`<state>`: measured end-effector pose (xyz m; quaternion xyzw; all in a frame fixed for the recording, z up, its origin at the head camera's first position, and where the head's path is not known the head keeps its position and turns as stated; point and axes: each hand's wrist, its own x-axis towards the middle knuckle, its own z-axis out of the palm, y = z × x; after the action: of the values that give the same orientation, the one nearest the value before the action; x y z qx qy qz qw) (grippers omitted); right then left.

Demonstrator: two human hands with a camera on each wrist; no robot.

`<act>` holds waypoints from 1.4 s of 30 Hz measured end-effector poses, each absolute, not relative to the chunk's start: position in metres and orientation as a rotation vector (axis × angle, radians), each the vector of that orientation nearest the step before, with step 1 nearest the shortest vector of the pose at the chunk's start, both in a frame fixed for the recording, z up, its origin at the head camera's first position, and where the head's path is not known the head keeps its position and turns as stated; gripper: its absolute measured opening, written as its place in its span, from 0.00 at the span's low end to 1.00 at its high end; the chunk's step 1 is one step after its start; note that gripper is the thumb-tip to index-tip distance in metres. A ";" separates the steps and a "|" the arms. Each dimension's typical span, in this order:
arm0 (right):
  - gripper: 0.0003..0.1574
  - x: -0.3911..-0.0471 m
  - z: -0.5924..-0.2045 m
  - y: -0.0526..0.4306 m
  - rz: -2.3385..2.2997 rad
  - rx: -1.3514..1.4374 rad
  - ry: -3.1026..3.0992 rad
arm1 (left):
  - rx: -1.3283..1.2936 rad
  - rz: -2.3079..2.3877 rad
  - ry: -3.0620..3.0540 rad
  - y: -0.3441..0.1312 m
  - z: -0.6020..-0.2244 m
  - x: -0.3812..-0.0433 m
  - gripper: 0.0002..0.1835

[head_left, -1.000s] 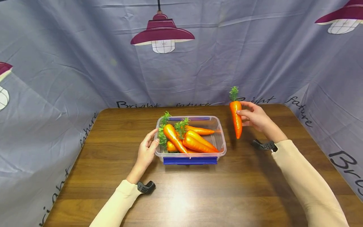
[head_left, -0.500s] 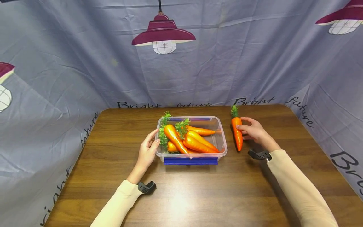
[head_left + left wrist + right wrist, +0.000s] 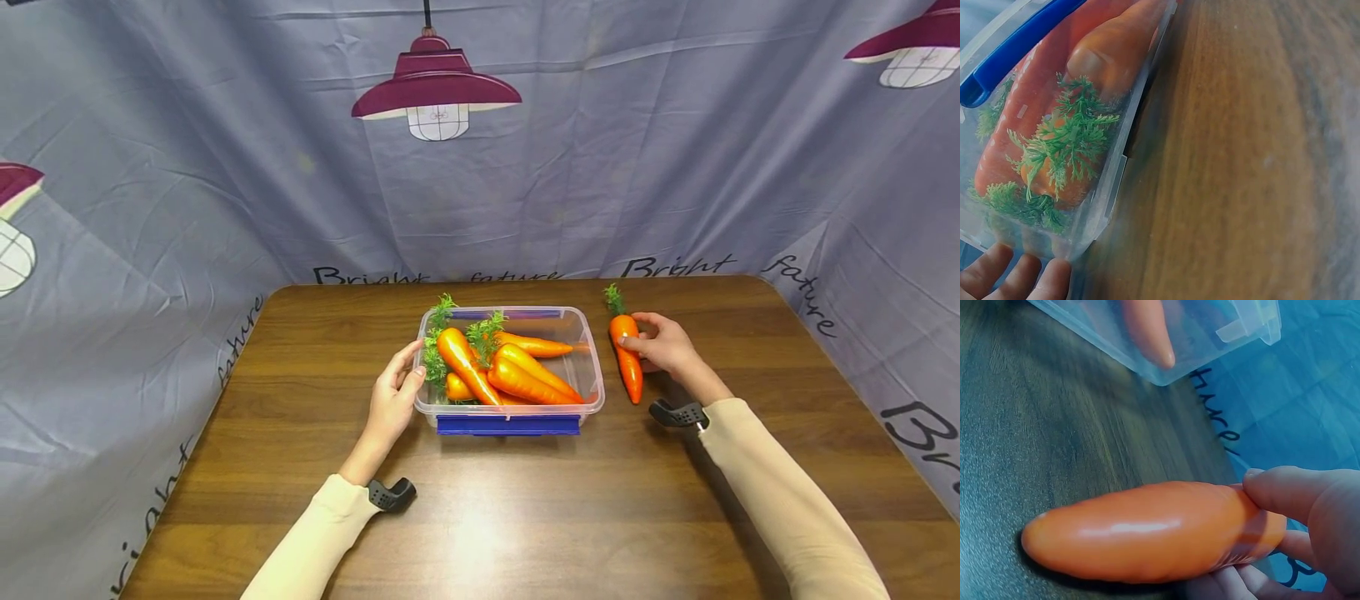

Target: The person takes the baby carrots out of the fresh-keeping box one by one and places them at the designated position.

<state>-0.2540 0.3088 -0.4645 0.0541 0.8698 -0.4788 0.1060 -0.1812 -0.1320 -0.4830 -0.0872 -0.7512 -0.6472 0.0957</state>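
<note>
Orange and glossy, one carrot [image 3: 627,357] lies on the tabletop [image 3: 300,433] in the head view, just right of a clear plastic box [image 3: 510,409], its green top pointing away from the person. The right hand [image 3: 666,345] grips it, thumb across the upper part. The box, with a blue clip [image 3: 508,426] along its near side, holds a pile of carrots [image 3: 531,383]; some leafy tops poke up at its left end. There the left hand [image 3: 395,395] rests against the wall with its grip relaxed, touching rather than clasping.

In the left wrist view, three fingertips [image 3: 1052,279] touch the box's end wall, with green sprigs [image 3: 1066,150] behind the plastic.

In the right wrist view, thumb and fingers close around the carrot's thick end, and the box stands beyond, apart from it.
</note>
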 end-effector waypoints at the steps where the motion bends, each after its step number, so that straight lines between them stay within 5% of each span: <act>1: 0.47 -0.254 -0.465 0.309 -1.402 0.164 2.567 | -0.256 -1.917 -2.227 -0.132 -0.484 -0.181 0.25; 30: 0.48 -0.252 -0.457 0.314 -1.441 0.171 2.500 | -0.290 -1.915 -2.204 -0.132 -0.487 -0.183 0.25; 42: 0.47 -0.254 -0.420 0.318 -1.497 0.134 2.591 | -0.284 -1.908 -2.207 -0.132 -0.487 -0.183 0.25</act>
<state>-0.2542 0.3185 -0.4203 0.0445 0.8627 -0.4983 0.0732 -0.1831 -0.1322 -0.4867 -0.0963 -0.7488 -0.6473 0.1049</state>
